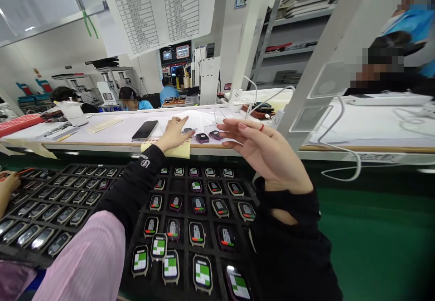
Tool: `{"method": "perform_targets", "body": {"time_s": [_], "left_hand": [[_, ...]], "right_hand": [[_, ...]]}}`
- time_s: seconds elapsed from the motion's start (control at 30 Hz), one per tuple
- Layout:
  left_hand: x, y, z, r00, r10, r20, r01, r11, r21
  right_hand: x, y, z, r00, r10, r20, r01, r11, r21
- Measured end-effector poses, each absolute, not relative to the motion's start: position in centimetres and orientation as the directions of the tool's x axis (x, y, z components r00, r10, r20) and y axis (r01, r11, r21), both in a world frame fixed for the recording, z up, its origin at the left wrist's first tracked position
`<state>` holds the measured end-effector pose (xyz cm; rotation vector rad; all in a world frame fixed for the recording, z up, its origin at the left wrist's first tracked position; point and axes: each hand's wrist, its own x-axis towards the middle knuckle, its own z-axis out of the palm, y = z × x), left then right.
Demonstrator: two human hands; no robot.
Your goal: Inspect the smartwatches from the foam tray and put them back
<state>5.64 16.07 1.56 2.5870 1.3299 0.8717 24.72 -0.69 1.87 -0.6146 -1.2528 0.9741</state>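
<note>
My left hand point(175, 133) reaches over the white shelf, its fingers apart. A small dark smartwatch body point(188, 130) lies at its fingertips; whether they touch is unclear. My right hand point(268, 151) is raised at the shelf edge with fingers stretched out and nothing visible in it. Just left of its fingertips lies a purple-cased watch point(215, 134), with another purple-cased watch point(202, 138) beside it. Below, a black foam tray point(183, 249) holds rows of strapless watches with lit screens. One beige watch point(158, 246) rests across the dividers, overlapping its neighbour.
A dark phone point(145, 130) and a yellow sheet point(170, 150) lie on the shelf. White cables point(251, 97) run at the right, near a slanted post point(326, 61). Another watch tray point(64, 197) stands left, with another person's hand point(8, 185) beside it. Printed sheets point(159, 9) hang above.
</note>
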Motion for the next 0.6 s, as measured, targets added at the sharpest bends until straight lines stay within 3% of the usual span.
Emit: {"method": "perform_targets", "body": {"time_s": [0.13, 0.2, 0.27, 0.37, 0.47, 0.53, 0.6], "left_hand": [[2.9, 12.7, 2.9, 0.404, 0.692, 0.598, 0.617, -0.689, 0.380], [1.7, 10.8, 3.0, 0.449, 0.665, 0.597, 0.552, -0.732, 0.399], [0.7, 9.4, 2.5, 0.533, 0.689, 0.491, 0.564, -0.722, 0.401], [-1.0, 9.2, 0.5, 0.608, 0.773, 0.183, 0.699, -0.630, 0.339], [-3.3, 10.5, -2.1, 0.561, 0.828, -0.009, 0.802, -0.540, 0.254], [-5.0, 11.5, -3.8, 0.481, 0.874, -0.067, 0.866, -0.462, 0.194], [-6.5, 12.0, -5.2, 0.408, 0.909, -0.084, 0.908, -0.394, 0.141]], "right_hand": [[25.0, -0.9, 2.0, 0.076, 0.868, 0.490, -0.231, 0.494, -0.838], [25.1, -1.0, 1.9, 0.101, 0.864, 0.494, -0.179, 0.504, -0.845], [25.0, -1.0, 1.7, 0.100, 0.854, 0.511, -0.054, 0.518, -0.854], [24.8, -0.2, 0.9, -0.045, 0.873, 0.486, 0.236, 0.483, -0.843], [24.6, 1.7, -0.4, -0.234, 0.950, 0.207, 0.609, 0.309, -0.731], [24.5, 3.2, -1.4, -0.217, 0.975, -0.044, 0.809, 0.155, -0.567], [24.2, 4.7, -2.5, -0.159, 0.973, -0.165, 0.877, 0.062, -0.477]]}}
